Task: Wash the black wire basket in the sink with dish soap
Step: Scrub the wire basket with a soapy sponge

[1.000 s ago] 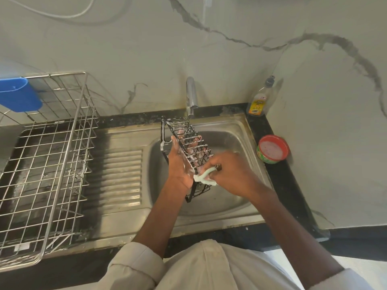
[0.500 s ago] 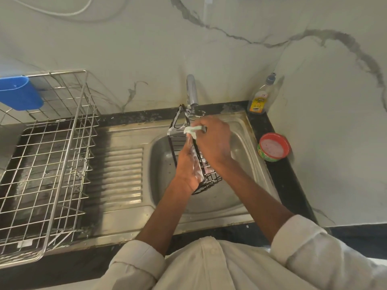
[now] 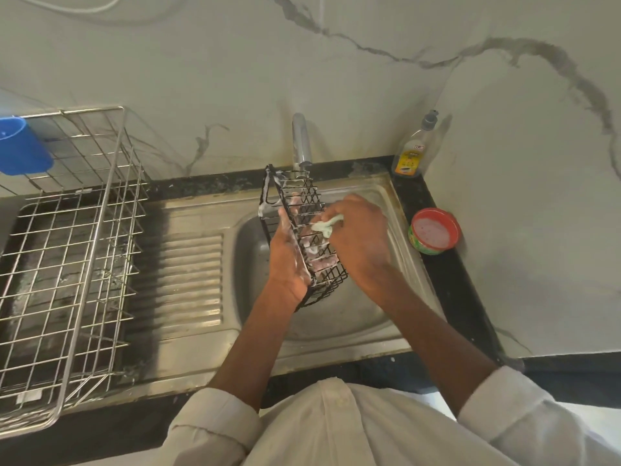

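Both hands work at frame centre: the left hand grips the black wire basket over the steel sink, while the right hand, clutching one pale green scrub cloth, has slid back from the basket's top to mid-mesh, so scrubbing continues. One dish soap bottle stands upper right.

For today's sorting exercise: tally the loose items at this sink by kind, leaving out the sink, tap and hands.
Wire baskets: 2 — black basket, steel rack
Soap containers: 2 — bottle, red tub
Scrubbers: 1 — pale scrubber
Cups: 1 — blue cup
Total: 6
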